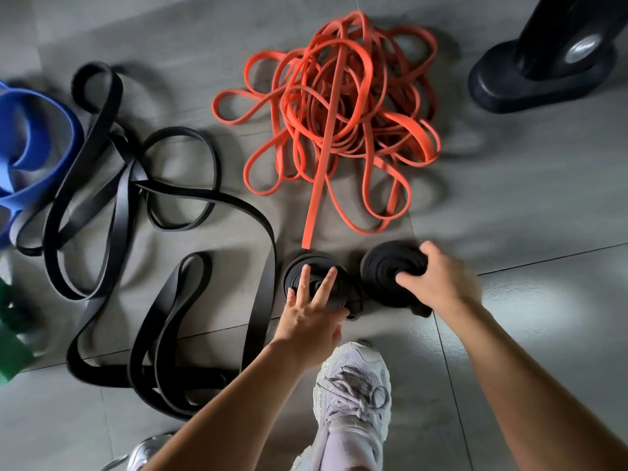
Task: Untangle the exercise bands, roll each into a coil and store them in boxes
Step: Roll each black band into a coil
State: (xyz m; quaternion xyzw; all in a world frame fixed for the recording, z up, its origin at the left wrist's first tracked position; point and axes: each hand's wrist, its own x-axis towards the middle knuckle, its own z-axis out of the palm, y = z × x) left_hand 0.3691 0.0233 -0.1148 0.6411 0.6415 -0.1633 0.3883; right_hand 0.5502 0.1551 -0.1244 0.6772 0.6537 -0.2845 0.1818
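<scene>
So the person is crouched over the floor (509, 205), both arms reaching down and forward. The left hand (311, 311) is pretty much flat. Its fingers are straight and spread, pressing down on top of the left coil (294, 270) of black band, not gripping it. The right hand (438, 280) has actually got hold of something: fingers curled over the far edge of the right coil (384, 266) and thumb tucked in near its centre, wrist bent down. The two coils sit just beside each other on the grey tiles, right in front of a pale lilac shoe (353, 385).

One flat strip from the orange bands (339, 113) runs straight down from the tangled pile and ends touching the left coil's far edge. The loose black bands (136, 215) sprawl in long loops off to the left, one strand running down right beside the left coil. Further left there's a wide blue band (34, 147), and a blurry green thing (10, 338) at the frame edge that I can't make out. A chunky black base (543, 76) sits in the top right corner.
</scene>
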